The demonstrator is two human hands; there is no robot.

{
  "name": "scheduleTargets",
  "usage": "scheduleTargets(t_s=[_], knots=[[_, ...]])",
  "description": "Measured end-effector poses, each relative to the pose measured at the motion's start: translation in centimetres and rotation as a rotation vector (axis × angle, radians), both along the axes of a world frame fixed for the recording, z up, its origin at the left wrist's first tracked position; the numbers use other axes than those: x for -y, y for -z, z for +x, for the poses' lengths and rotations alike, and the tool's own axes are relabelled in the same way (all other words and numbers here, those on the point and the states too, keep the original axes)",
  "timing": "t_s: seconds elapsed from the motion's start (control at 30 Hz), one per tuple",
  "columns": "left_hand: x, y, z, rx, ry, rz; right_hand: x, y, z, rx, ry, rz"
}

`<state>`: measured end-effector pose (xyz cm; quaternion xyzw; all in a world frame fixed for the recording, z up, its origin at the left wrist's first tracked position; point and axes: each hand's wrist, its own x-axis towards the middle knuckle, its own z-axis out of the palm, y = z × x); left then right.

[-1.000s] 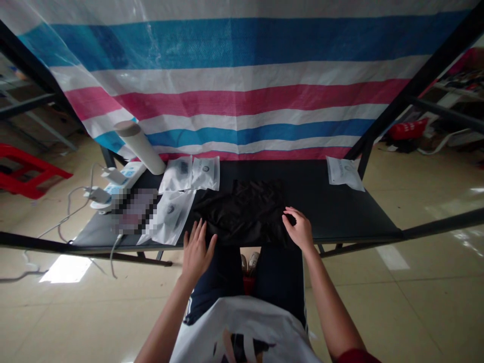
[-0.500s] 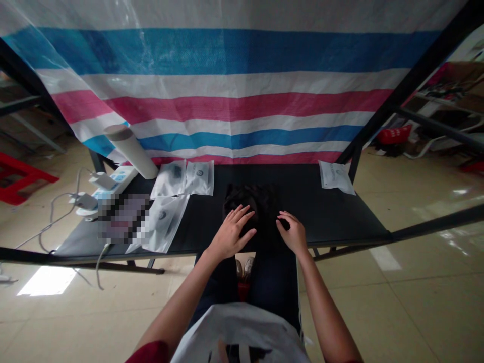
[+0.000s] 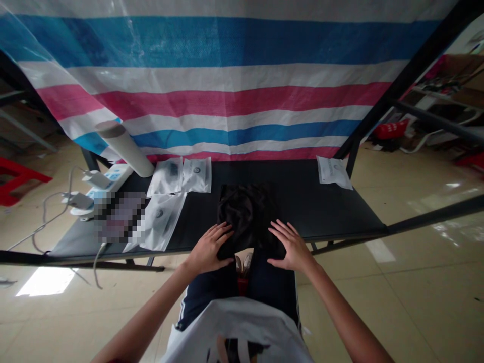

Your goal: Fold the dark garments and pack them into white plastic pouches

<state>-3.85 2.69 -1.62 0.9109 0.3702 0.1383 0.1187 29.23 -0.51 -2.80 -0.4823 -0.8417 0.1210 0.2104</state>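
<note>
A crumpled black cloth [image 3: 245, 209] lies on the black table [image 3: 321, 212], its lower corners hanging at the front edge. My left hand [image 3: 212, 248] is at the cloth's lower left, fingers spread, with the fingertips over its edge. At the lower right side of the cloth is my right hand [image 3: 290, 247], its fingers also apart. Neither hand is closed on the cloth; whether the fingertips press on it is hard to tell.
Several translucent packets [image 3: 161, 219] lie left of the cloth, beside a blurred-out flat object [image 3: 121, 217], a power strip [image 3: 113, 179] and a pale bottle [image 3: 126, 148]. Another packet [image 3: 335, 172] is at the back right. A striped sheet [image 3: 227, 101] hangs behind.
My left hand has moved left and toward me, off the cloth's middle. My right hand has moved slightly toward me and its fingers have spread. More of the cloth shows.
</note>
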Motion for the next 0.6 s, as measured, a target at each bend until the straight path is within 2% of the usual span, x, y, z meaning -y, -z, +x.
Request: scheduleTargets(t_s=[0.1, 0.2, 0.43, 0.53, 0.6], knots=[[0.8, 0.4, -1.0, -0.024, 0.001, -0.04, 1.4, 0.3, 0.1, 0.096, -0.037, -0.02], [1.2, 0.1, -1.7, -0.023, 0.016, -0.12, 1.7, 0.2, 0.2, 0.105, -0.057, -0.031], [1.0, -0.9, -3.0, 0.166, 0.032, -0.298, 1.0, -0.9, 0.9, 0.007, -0.072, -0.078], [0.5, -1.0, -2.9, 0.261, 0.016, -0.298, 0.2, -0.8, 1.0, -0.092, -0.02, -0.068], [-0.1, -1.0, -2.3, 0.342, -0.084, -0.28, -0.9, -0.7, 0.8, -0.166, 0.085, -0.049]])
